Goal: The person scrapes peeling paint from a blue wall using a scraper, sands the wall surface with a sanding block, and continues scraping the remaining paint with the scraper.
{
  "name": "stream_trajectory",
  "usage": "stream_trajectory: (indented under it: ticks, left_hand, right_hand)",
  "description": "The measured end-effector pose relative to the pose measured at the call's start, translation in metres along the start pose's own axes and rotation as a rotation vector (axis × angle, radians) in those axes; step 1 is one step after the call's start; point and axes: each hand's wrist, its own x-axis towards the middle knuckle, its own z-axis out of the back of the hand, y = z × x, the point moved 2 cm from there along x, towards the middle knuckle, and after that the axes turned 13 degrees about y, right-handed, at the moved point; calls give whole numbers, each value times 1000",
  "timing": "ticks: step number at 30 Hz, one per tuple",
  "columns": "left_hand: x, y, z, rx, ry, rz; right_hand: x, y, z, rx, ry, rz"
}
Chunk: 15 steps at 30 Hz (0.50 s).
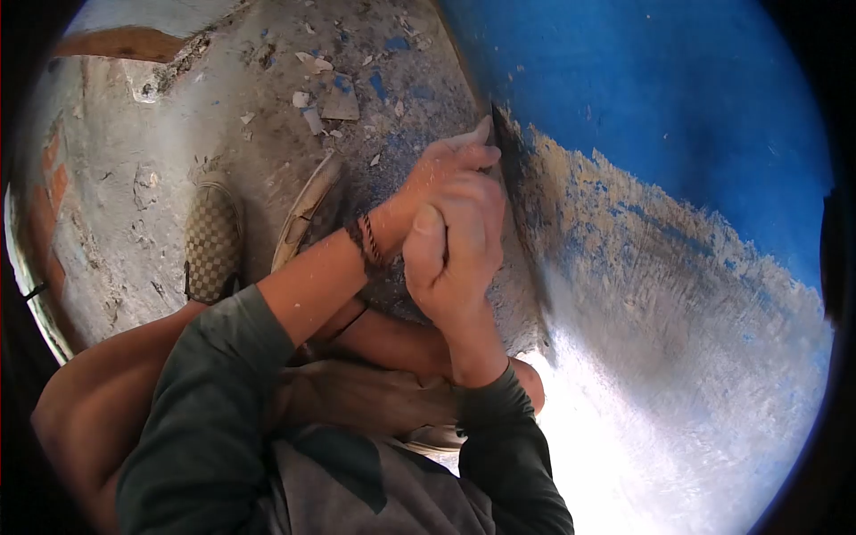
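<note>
My right hand (455, 241) is closed in a fist with its thumb on top; what it grips is hidden. Just beyond and touching it, my left hand (446, 174) is bent round at the wall side, dusty, its fingers pressed together over something hidden. A thin dark edge (496, 120) shows between the fingertips and the wall. Beside both hands rises the wall, with blue paint (642, 98) on its upper part and a rough, scraped grey and tan surface (660, 276) below.
Paint chips and a flat broken piece (341, 100) lie on the dusty floor (134, 187). My checkered shoe (214, 241) and another shoe (306, 209) are left of the hands. My bent legs are below the arms. Bright light falls at the wall's lower part.
</note>
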Motion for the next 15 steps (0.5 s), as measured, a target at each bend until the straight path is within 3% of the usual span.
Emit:
stream_trajectory:
  ticks: [2, 3, 7, 9, 13, 15]
  left_hand:
    - [0, 3, -4, -534, 45, 508]
    - [4, -15, -6, -572, 85, 604]
    - [2, 8, 6, -660, 200, 603]
    - [2, 15, 10, -480, 130, 395]
    - [-1, 3, -8, -418, -16, 405]
    - [1, -6, -7, -303, -43, 2]
  right_hand:
    - [2, 0, 2, 38, 16, -3]
    - [0, 10, 8, 55, -8, -12]
    - [5, 16, -2, -90, -12, 45]
    - [3, 10, -6, -38, -15, 30]
    - [1, 8, 8, 48, -50, 21]
    - [2, -9, -5, 41, -29, -11]
